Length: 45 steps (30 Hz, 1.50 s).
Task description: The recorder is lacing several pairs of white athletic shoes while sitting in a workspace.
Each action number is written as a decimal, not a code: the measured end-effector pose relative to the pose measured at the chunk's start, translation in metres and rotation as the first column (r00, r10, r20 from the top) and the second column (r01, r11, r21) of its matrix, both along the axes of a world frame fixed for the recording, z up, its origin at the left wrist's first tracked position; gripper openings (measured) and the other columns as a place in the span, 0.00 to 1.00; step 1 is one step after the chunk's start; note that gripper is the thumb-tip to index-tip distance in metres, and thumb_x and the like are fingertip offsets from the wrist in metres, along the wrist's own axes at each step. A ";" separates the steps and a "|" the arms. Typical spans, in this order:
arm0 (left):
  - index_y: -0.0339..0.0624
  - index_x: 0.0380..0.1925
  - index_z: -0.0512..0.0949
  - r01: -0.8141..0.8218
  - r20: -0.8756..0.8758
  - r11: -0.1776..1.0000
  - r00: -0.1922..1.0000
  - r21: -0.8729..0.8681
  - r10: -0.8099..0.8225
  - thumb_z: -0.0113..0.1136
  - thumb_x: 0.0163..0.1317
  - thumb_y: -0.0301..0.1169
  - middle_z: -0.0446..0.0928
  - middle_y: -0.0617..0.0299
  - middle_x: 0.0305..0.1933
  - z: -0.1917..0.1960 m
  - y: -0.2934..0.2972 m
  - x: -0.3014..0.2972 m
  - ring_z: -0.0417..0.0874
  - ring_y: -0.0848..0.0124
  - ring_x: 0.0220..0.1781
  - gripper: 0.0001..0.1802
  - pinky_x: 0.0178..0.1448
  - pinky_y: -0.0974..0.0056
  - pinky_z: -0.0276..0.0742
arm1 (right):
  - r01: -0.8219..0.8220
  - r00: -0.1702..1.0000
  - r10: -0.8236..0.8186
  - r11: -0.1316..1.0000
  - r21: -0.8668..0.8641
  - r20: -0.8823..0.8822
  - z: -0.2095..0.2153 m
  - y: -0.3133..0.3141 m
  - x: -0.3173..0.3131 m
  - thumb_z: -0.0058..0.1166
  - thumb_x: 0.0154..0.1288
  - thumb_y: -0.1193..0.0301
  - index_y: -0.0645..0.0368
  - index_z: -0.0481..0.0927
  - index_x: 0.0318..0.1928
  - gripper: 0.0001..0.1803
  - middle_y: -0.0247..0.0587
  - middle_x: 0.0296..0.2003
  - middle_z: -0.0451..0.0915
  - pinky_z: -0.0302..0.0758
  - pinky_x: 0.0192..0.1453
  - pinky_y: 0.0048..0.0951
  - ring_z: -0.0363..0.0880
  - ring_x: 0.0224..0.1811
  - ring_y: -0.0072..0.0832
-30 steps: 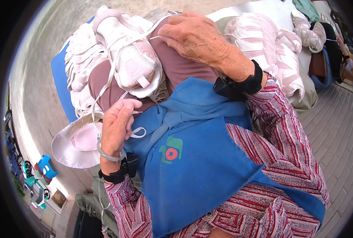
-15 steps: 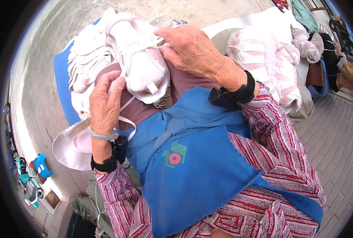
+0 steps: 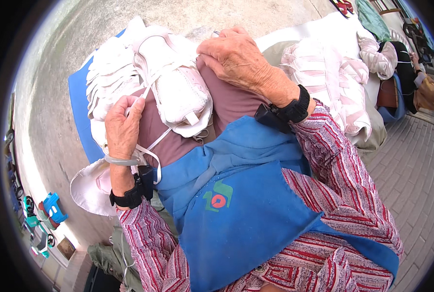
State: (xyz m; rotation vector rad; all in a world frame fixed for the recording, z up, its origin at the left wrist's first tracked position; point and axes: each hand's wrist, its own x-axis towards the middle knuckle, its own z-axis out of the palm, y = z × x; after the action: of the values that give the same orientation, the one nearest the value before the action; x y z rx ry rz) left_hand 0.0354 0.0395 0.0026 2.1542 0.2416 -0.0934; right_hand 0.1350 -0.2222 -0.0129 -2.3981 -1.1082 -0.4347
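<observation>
Shoelace (image 3: 148, 90) is pinched in the left hand (image 3: 122, 124), crossing to the white-and-pink shoe upper (image 3: 182, 96) on the lap (image 3: 230, 101); whether the right hand (image 3: 243, 62), curled beside it, fingertips partly hidden, grips anything, I cannot tell.

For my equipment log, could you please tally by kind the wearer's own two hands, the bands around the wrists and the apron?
Left hand and right hand: 2
Black wrist straps: 2
Pale bangle: 1
Blue apron: 1
Total: 6
</observation>
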 end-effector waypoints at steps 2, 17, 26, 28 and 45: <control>0.36 0.32 0.79 -0.089 -0.121 0.988 0.990 -0.129 0.074 0.57 0.66 0.36 0.72 0.71 0.25 0.007 0.001 0.001 0.66 0.82 0.30 0.13 0.35 0.75 0.64 | 0.064 0.995 -0.059 0.996 0.058 -0.085 0.003 -0.001 -0.001 0.53 0.60 0.67 0.55 0.79 0.38 0.07 0.43 0.28 0.79 0.68 0.50 0.40 0.78 0.37 0.39; 0.38 0.39 0.77 -0.231 -0.035 0.899 0.971 -0.373 0.235 0.56 0.67 0.36 0.76 0.67 0.28 0.013 -0.032 -0.017 0.66 0.85 0.16 0.11 0.18 0.79 0.62 | -0.061 0.994 0.074 0.985 0.161 -0.079 0.010 0.010 -0.010 0.57 0.57 0.72 0.58 0.81 0.36 0.06 0.41 0.31 0.79 0.73 0.42 0.34 0.78 0.38 0.37; 0.39 0.38 0.78 -0.244 -0.040 0.893 0.968 -0.378 0.248 0.56 0.67 0.37 0.77 0.66 0.28 0.008 -0.041 0.003 0.69 0.84 0.16 0.12 0.18 0.79 0.66 | 0.050 0.966 0.033 0.949 0.313 -0.257 0.006 0.017 0.003 0.55 0.60 0.71 0.61 0.81 0.36 0.08 0.46 0.31 0.79 0.75 0.41 0.34 0.79 0.36 0.41; 0.38 0.39 0.79 -0.267 -0.041 0.879 0.961 -0.394 0.273 0.57 0.67 0.38 0.78 0.66 0.27 0.010 -0.042 0.006 0.69 0.84 0.16 0.13 0.18 0.79 0.67 | 0.074 0.949 0.026 0.950 0.302 -0.313 0.009 0.013 0.000 0.55 0.60 0.70 0.62 0.81 0.36 0.08 0.47 0.31 0.79 0.75 0.41 0.33 0.79 0.35 0.40; 0.37 0.40 0.79 -0.090 -0.135 0.968 0.989 -0.234 0.059 0.58 0.65 0.39 0.77 0.66 0.26 0.023 -0.026 0.022 0.74 0.82 0.23 0.15 0.25 0.78 0.71 | 0.203 0.808 0.047 0.914 0.351 -0.587 0.014 0.013 -0.007 0.52 0.60 0.67 0.62 0.83 0.34 0.11 0.51 0.29 0.80 0.74 0.43 0.37 0.79 0.35 0.43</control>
State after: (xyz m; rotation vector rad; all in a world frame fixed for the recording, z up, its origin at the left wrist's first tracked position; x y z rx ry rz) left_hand 0.0576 0.0138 0.0254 1.8990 0.3662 -0.2060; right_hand 0.1276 -0.2095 0.0013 -1.9966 -0.5658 0.0708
